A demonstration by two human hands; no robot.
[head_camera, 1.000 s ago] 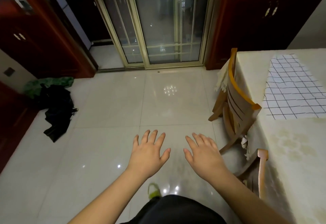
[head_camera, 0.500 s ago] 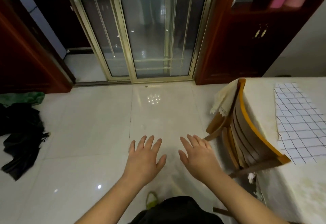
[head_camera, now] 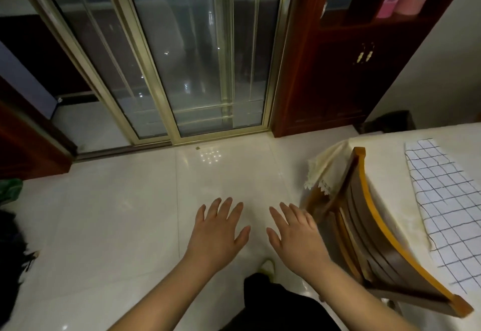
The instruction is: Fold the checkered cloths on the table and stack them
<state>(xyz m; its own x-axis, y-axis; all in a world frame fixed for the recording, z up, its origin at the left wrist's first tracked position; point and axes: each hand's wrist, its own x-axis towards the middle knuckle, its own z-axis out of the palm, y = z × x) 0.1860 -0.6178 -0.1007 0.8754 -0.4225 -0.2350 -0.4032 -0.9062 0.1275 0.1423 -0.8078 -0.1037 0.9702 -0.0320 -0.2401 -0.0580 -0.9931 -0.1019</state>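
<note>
A white cloth with a thin black check [head_camera: 447, 200] lies flat on the cream-covered table [head_camera: 385, 153] at the right edge of the head view, partly cut off by the frame. My left hand [head_camera: 217, 234] and my right hand [head_camera: 296, 237] hover side by side over the floor, palms down, fingers spread, holding nothing. Both are well to the left of the table and the cloth.
A wooden chair [head_camera: 377, 239] is pushed against the table's near side, between my right hand and the cloth. Glass sliding doors [head_camera: 197, 57] and a dark wooden cabinet [head_camera: 338, 70] stand ahead. Dark clothing [head_camera: 10, 252] lies on the tiled floor at far left.
The view has tilted up and swung, so the table, chair and cloth have slid lower and further right in the frame. My hands keep the same spread pose.
</note>
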